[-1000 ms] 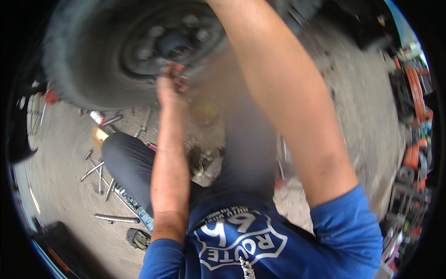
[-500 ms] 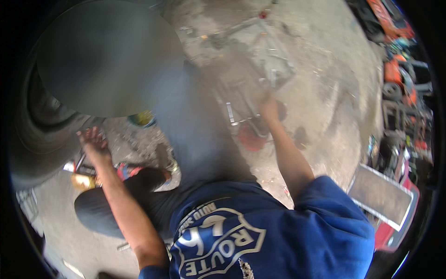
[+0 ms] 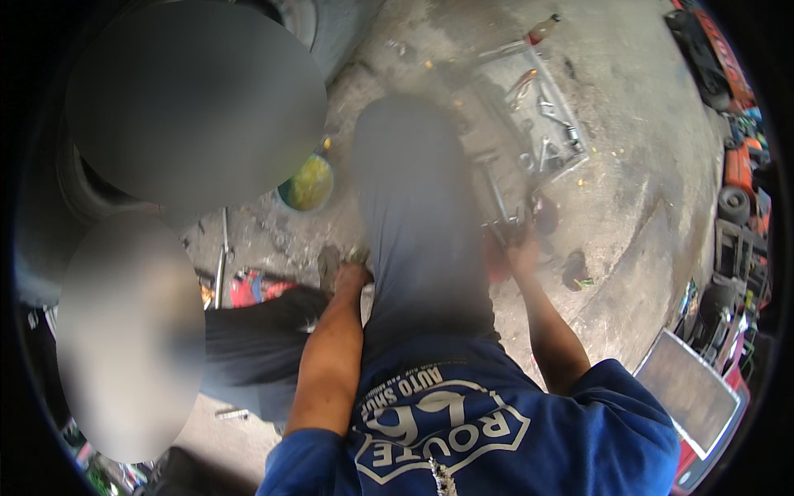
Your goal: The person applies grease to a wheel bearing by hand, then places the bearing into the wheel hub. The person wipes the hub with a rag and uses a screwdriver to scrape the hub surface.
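My right hand [image 3: 523,248] reaches down to the floor on the right, beside a T-shaped metal tool [image 3: 498,194] and a blurred red object [image 3: 496,258]. Motion smears its fingers, so a grip on anything does not show. My left hand [image 3: 354,273] is low by my bent leg, next to a dark piece of footwear [image 3: 329,266]; its fingers are mostly hidden. Beyond the right hand lies a shallow metal tray [image 3: 562,105] with several wrenches and other hand tools in it.
Ahead on the left stands a round tub [image 3: 331,183] with yellowish contents. A long metal bar [image 3: 221,269] and a red item [image 3: 248,289] lie near my left leg. A framed panel [image 3: 686,390] and machine parts [image 3: 734,201] line the right. Grey blurs cover the upper left.
My left hand has come away from the tyre on the left, inward to beside my leg. The right hand stays low near the tools. The whole view has shifted.
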Action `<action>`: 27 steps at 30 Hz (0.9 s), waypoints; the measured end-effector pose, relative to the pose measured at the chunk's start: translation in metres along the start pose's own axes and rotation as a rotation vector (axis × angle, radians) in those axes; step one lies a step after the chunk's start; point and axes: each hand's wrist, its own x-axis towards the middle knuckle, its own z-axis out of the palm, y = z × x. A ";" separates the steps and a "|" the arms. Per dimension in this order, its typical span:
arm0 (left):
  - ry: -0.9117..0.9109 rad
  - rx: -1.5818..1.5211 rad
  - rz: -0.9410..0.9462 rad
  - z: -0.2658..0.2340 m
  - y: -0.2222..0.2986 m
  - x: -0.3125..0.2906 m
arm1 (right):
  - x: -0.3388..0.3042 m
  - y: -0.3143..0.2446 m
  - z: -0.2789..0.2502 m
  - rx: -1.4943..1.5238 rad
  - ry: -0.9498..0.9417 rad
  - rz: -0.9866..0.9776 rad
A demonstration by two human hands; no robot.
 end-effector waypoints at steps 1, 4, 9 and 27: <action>-0.048 0.039 0.040 0.004 -0.004 0.000 | 0.020 -0.025 -0.013 0.031 0.052 0.023; -0.029 0.061 0.226 0.005 -0.034 0.019 | 0.070 -0.119 -0.056 0.227 0.182 0.117; 0.193 0.628 0.287 -0.021 -0.046 0.077 | 0.099 -0.292 -0.096 0.858 0.035 -0.344; 0.608 -0.692 0.696 -0.338 -0.056 -0.355 | -0.004 -0.395 0.069 0.375 -0.829 -0.693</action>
